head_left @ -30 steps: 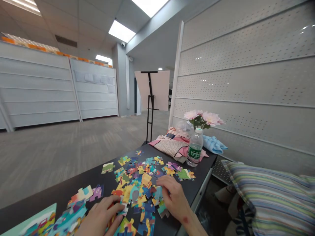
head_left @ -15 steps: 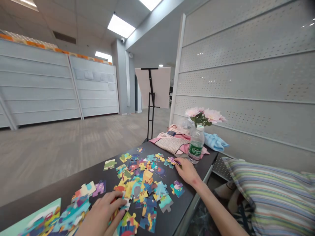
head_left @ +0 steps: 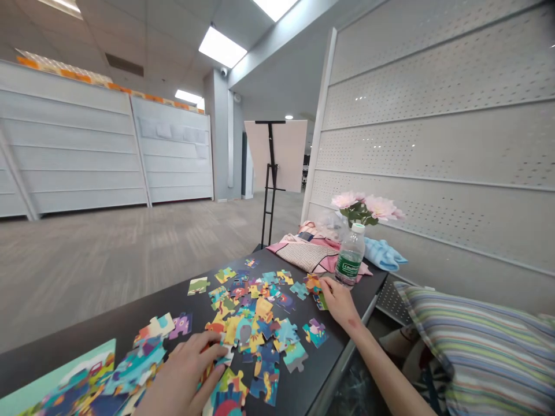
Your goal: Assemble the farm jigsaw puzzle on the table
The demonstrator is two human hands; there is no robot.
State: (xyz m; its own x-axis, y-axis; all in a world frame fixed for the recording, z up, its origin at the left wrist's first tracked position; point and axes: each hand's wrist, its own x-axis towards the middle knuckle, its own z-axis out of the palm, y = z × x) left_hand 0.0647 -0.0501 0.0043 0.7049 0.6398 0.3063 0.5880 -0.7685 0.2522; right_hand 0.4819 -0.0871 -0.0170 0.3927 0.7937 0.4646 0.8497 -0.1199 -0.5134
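My right hand [head_left: 340, 300] is at the far right of the loose puzzle pieces, thumb and fingers pinched on an orange puzzle piece [head_left: 313, 283]. Just below those fingertips lies a green and dark piece [head_left: 321, 301], partly covered by the hand. A teal piece [head_left: 299, 290] sits to their left. My left hand [head_left: 186, 370] rests at the near side of the pile, its fingers apart and curved over several pieces. A pale piece [head_left: 226, 355] shows by its fingertips. The middle of the pile is a jumble of overlapping pieces [head_left: 245, 330].
Beside my left hand lie a partly filled picture board [head_left: 93, 361] and a purple piece [head_left: 181, 325]. A water bottle [head_left: 350, 257] stands behind my right hand, near pink cloth [head_left: 303, 253] and flowers [head_left: 381, 207]. A striped cushion [head_left: 485, 341] is at the right.
An orange piece now shows at my right fingertips where a purple one was. The teal piece is now uncovered, with my right hand slightly away from it. My left hand stays put.
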